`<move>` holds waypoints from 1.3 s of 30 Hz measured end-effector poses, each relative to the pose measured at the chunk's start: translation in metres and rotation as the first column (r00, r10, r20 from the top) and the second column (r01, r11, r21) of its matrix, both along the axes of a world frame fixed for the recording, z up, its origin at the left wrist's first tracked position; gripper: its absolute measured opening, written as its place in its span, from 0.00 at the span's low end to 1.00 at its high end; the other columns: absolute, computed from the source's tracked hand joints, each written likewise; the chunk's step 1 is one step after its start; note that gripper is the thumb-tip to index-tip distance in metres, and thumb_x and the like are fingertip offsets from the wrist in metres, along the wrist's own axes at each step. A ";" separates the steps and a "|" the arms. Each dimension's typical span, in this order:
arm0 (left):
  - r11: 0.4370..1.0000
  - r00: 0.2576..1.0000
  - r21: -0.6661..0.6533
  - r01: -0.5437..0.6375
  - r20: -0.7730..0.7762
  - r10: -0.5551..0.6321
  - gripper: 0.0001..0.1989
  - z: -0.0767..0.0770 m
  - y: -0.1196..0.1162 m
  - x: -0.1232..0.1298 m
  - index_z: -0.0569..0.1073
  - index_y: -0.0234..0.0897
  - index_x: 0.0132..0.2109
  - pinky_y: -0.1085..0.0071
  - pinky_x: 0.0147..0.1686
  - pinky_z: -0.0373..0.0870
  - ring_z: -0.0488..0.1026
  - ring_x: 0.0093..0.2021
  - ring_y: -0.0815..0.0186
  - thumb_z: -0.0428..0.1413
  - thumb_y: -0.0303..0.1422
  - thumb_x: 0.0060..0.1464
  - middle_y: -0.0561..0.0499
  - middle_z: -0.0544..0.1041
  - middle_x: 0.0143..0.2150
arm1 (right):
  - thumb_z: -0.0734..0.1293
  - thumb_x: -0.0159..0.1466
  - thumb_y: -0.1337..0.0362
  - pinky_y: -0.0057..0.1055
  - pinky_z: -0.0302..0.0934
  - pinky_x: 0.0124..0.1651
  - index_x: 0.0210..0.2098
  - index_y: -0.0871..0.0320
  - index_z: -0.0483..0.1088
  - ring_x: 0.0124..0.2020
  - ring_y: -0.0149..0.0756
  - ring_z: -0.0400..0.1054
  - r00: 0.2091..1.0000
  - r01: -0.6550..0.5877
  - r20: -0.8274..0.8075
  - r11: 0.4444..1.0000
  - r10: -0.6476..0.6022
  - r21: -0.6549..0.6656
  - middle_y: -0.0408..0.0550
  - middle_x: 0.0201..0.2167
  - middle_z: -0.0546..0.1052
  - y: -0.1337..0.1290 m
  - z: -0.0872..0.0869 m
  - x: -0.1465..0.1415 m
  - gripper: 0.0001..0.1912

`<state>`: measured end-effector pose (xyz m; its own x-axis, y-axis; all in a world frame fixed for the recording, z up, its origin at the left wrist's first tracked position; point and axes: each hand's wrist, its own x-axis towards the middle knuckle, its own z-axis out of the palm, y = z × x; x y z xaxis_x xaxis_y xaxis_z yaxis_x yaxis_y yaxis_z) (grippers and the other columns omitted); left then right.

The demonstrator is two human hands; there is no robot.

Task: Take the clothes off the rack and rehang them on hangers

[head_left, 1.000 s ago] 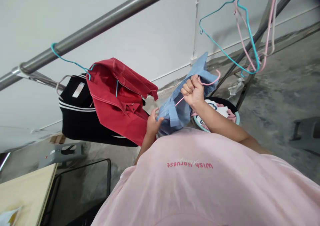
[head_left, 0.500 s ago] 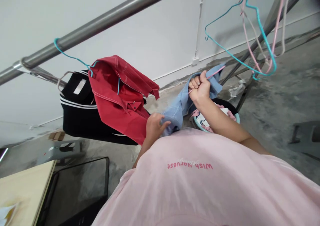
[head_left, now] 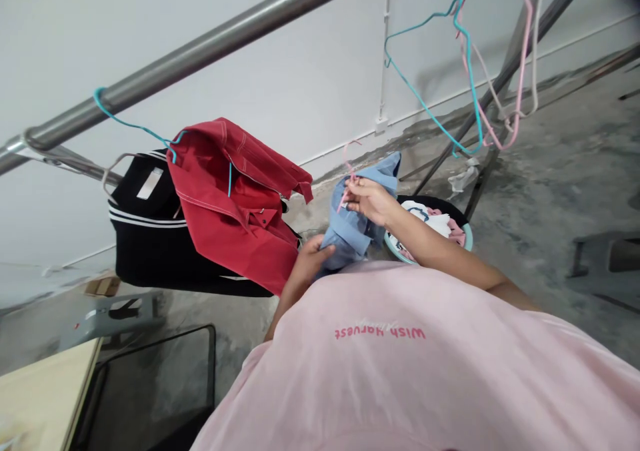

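My right hand (head_left: 367,201) pinches a thin pink wire hanger (head_left: 349,170) at the collar end of a light blue shirt (head_left: 353,228). Part of the hanger looks hidden in the cloth. My left hand (head_left: 313,258) grips the shirt's lower folds, close to the hem of a red jacket (head_left: 230,204). Behind my right forearm, a round teal-rimmed basket (head_left: 400,251) holds crumpled white and pink laundry (head_left: 430,221).
A steel rail (head_left: 200,54) crosses above, carrying the red jacket and a black striped garment (head_left: 150,238) on hangers. Teal and pink hangers (head_left: 475,71) dangle at upper right. A wooden tabletop (head_left: 45,398) sits at lower left, with grey stools and a concrete floor nearby.
My right hand has opened from a fist into a pinch and moved left and down. The pink hanger now points up, and the blue shirt is bunched lower.
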<state>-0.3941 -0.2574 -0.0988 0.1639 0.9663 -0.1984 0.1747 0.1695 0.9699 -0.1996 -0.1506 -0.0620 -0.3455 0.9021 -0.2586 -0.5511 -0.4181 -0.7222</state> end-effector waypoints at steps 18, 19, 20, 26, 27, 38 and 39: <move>0.680 0.878 0.582 -0.447 0.430 0.210 0.24 0.098 0.004 -0.058 0.74 0.38 0.46 0.76 0.24 0.67 0.67 0.23 0.72 0.68 0.43 0.42 0.55 0.70 0.28 | 0.78 0.45 0.61 0.21 0.54 0.22 0.27 0.58 0.64 0.20 0.22 0.56 0.996 -0.017 0.079 0.989 0.029 -0.145 0.39 0.21 0.69 -0.038 -0.091 0.044 0.20; 0.668 0.873 0.583 -0.463 0.429 0.231 0.27 0.103 0.013 -0.055 0.73 0.38 0.48 0.75 0.25 0.67 0.67 0.24 0.72 0.68 0.44 0.42 0.55 0.70 0.29 | 0.78 0.45 0.61 0.22 0.53 0.23 0.27 0.58 0.64 0.20 0.22 0.56 0.997 -0.022 0.074 0.990 0.032 -0.142 0.39 0.21 0.69 -0.039 -0.093 0.043 0.20; 0.663 0.870 0.579 -0.474 0.423 0.253 0.28 0.107 0.021 -0.053 0.73 0.38 0.49 0.75 0.26 0.67 0.67 0.25 0.72 0.68 0.45 0.42 0.55 0.70 0.30 | 0.78 0.45 0.61 0.22 0.53 0.23 0.27 0.58 0.64 0.20 0.22 0.56 0.997 -0.025 0.071 0.990 0.035 -0.141 0.39 0.21 0.68 -0.040 -0.094 0.043 0.20; 0.701 0.876 0.527 -0.479 0.333 0.348 0.22 0.106 0.041 -0.032 0.73 0.36 0.40 0.73 0.29 0.67 0.68 0.27 0.70 0.67 0.46 0.45 0.54 0.71 0.31 | 0.78 0.47 0.61 0.21 0.53 0.23 0.27 0.59 0.64 0.20 0.22 0.55 0.998 0.000 0.056 0.986 0.009 -0.169 0.39 0.22 0.68 -0.045 -0.108 0.055 0.19; 0.701 0.884 0.538 -0.467 0.301 0.358 0.21 0.103 0.040 -0.030 0.72 0.37 0.41 0.73 0.30 0.68 0.68 0.27 0.70 0.66 0.47 0.46 0.54 0.71 0.31 | 0.77 0.48 0.62 0.21 0.53 0.23 0.26 0.59 0.64 0.20 0.21 0.55 0.998 0.018 0.059 0.983 -0.007 -0.183 0.39 0.21 0.67 -0.047 -0.111 0.059 0.18; -0.217 0.690 0.937 -0.275 0.349 0.633 0.12 0.104 0.007 -0.034 0.72 0.43 0.43 0.61 0.36 0.68 0.66 0.36 0.62 0.58 0.36 0.49 0.51 0.65 0.37 | 0.64 0.67 0.66 0.21 0.53 0.23 0.30 0.62 0.64 0.19 0.22 0.54 0.896 0.376 0.404 0.798 -0.184 -0.470 0.39 0.21 0.63 -0.052 -0.195 0.145 0.09; -0.279 0.720 0.936 -0.214 0.344 0.602 0.12 0.106 0.002 -0.034 0.73 0.46 0.45 0.59 0.37 0.69 0.66 0.35 0.61 0.58 0.34 0.51 0.51 0.64 0.37 | 0.64 0.69 0.64 0.20 0.54 0.23 0.33 0.62 0.65 0.20 0.22 0.54 0.865 0.426 0.461 0.774 -0.197 -0.469 0.39 0.22 0.63 -0.053 -0.205 0.154 0.09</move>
<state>-0.4281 -0.2557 0.0069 -0.2198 -0.0227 0.9753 0.7296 -0.6674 0.1489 -0.0460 -0.2033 -0.2669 0.1537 0.6104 -0.7771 -0.4645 -0.6495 -0.6020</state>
